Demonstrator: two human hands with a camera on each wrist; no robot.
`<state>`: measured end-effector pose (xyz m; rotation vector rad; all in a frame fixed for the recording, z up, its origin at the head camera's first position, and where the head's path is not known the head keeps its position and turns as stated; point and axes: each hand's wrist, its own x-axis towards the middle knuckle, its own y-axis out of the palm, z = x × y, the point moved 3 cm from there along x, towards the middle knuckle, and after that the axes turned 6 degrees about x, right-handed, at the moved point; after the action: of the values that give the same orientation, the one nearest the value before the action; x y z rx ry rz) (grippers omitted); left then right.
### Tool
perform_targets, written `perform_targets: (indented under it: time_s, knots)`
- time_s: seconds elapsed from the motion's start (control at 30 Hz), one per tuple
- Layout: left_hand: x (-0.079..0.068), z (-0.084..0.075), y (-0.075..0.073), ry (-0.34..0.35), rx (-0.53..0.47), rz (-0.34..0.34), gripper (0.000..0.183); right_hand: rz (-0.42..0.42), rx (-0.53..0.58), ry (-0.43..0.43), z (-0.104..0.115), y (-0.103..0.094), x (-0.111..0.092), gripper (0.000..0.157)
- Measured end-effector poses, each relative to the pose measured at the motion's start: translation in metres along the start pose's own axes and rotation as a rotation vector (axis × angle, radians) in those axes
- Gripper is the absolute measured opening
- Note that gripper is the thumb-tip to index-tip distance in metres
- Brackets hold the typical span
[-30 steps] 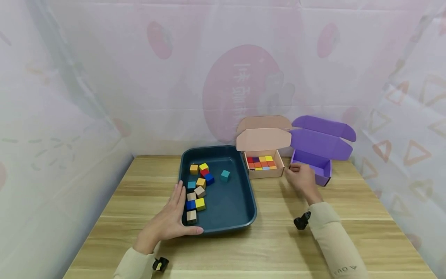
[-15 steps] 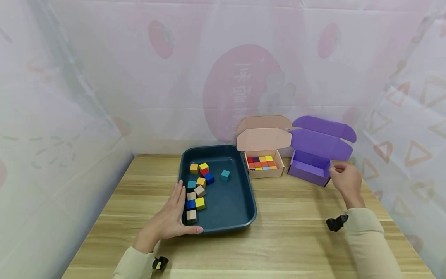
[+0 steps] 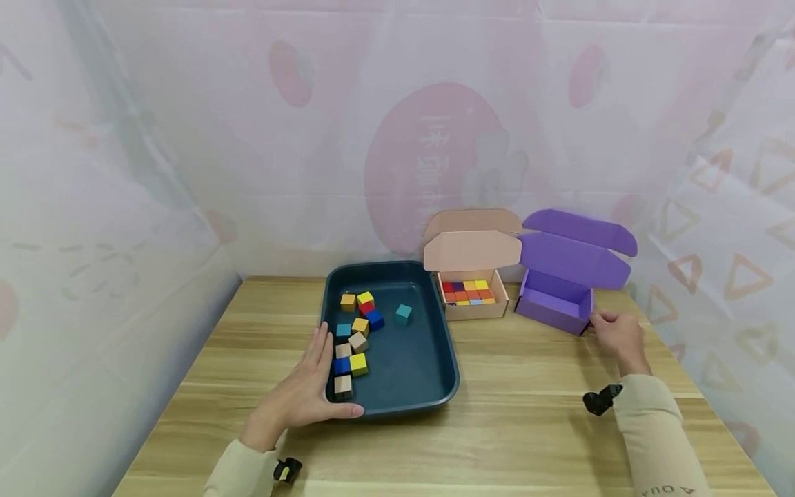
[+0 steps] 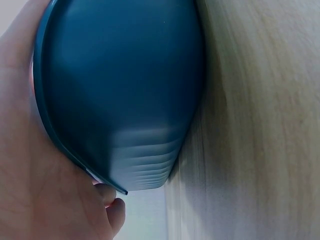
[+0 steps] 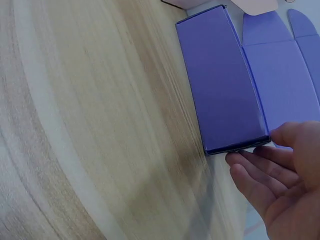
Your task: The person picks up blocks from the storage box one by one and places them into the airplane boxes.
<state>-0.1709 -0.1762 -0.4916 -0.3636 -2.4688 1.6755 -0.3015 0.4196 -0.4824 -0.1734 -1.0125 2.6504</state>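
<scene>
- The purple box [image 3: 551,312] sits at the far right of the tabletop [image 3: 497,414], lid [image 3: 574,259] raised, just right of the beige box [image 3: 477,313].
- It looks like thin folded cardboard: probably light, stiff along its creases, easy to slide and easy to dent. Its lower side walls near a corner seem the firmest hold; the lid looks likely to bend.
- The right hand [image 3: 623,337] touches the purple box at its near right corner, fingers loosely bent against the right side, thumb apart from them at the upper edge, nothing wrapped tightly.
- The left hand [image 3: 299,383] rests on the near left corner of the dark blue tray [image 3: 416,366], straight fingers together along the left rim and thumb spread along the near rim.
- The tray looks stiff and smooth, perhaps slippery; its rim gives the handiest hold. The loose blocks [image 3: 358,364] inside would probably slide if it tipped.
- The head view alone shows the blocks and the inside of the purple box.
- The left wrist view adds the tray's outer wall, hiding its contents; the right wrist view shows the fingertips at the box corner, which the head view leaves too small to read.
</scene>
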Motion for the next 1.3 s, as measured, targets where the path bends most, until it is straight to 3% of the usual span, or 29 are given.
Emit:
perform_targets:
  time_s: [0.3, 0.63, 0.93, 1.3]
  knots:
    - [0.001, 0.001, 0.001, 0.001, 0.004, -0.009, 0.149, 0.032, -0.042, -0.065, 0.000, -0.003, -0.002, 0.044]
    - [0.001, 0.000, 0.000, -0.001, -0.002, -0.003, 0.147, 0.010, -0.073, -0.156, -0.003, -0.011, -0.036, 0.038]
    - [0.001, 0.001, 0.000, 0.000, 0.001, 0.001, 0.147, 0.054, -0.070, -0.116, -0.001, -0.011, -0.074, 0.035]
    - [0.001, -0.001, -0.001, -0.006, -0.008, 0.006, 0.147, 0.091, -0.060, -0.087, 0.017, 0.002, -0.114, 0.031]
